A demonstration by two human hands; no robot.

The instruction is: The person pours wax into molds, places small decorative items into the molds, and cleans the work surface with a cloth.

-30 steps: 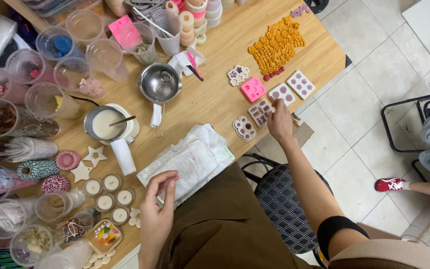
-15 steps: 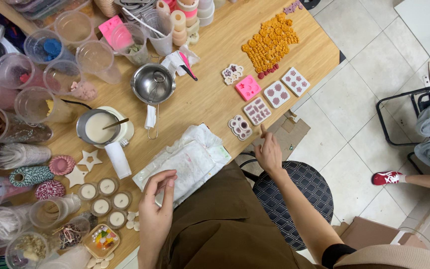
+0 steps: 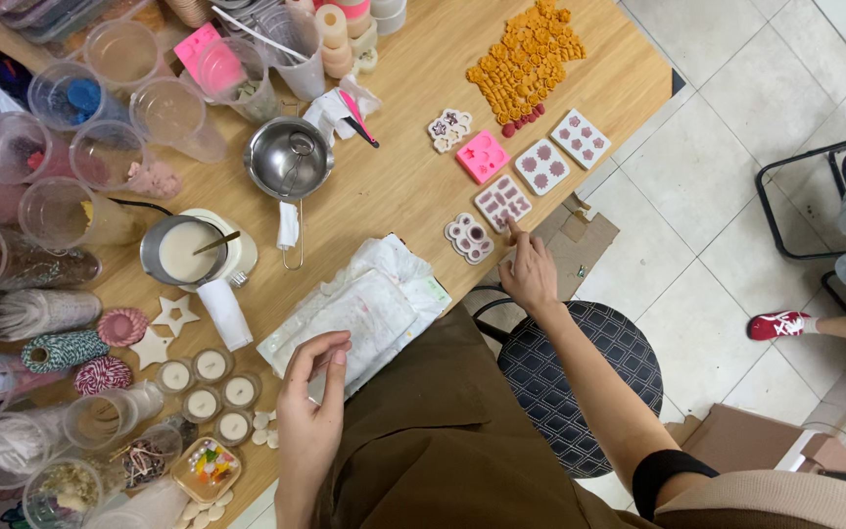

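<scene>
The right hand (image 3: 529,274) reaches out over the edge of the wooden table (image 3: 413,176), its index finger stretched forward and the other fingers loosely curled, grasping nothing. The fingertip touches or nearly touches the near edge of a pale pink rectangular mould (image 3: 502,202) with dark red fillings. Just to the hand's left lies a rounded white mould (image 3: 469,238). Beyond the fingertip sit 3 more: a bright pink square mould (image 3: 482,156), a pale square mould (image 3: 541,167) and another pale square mould (image 3: 581,138) further right. Farther off still is a patch of small orange pieces (image 3: 529,59).

The left hand (image 3: 311,411) is raised close to the body, thumb and forefinger curved toward each other in a loose pinch; whether anything small sits between them cannot be told. Directly beyond it lies a soft white plastic package (image 3: 356,312) with faint pink print, crumpled and flat on the table. To this hand's left stand 4 small round candle cups (image 3: 210,384), and beyond those a metal pitcher (image 3: 186,252) of cream-coloured liquid with a stirrer in it. An empty steel pot (image 3: 289,159) stands further away, past the package.
</scene>
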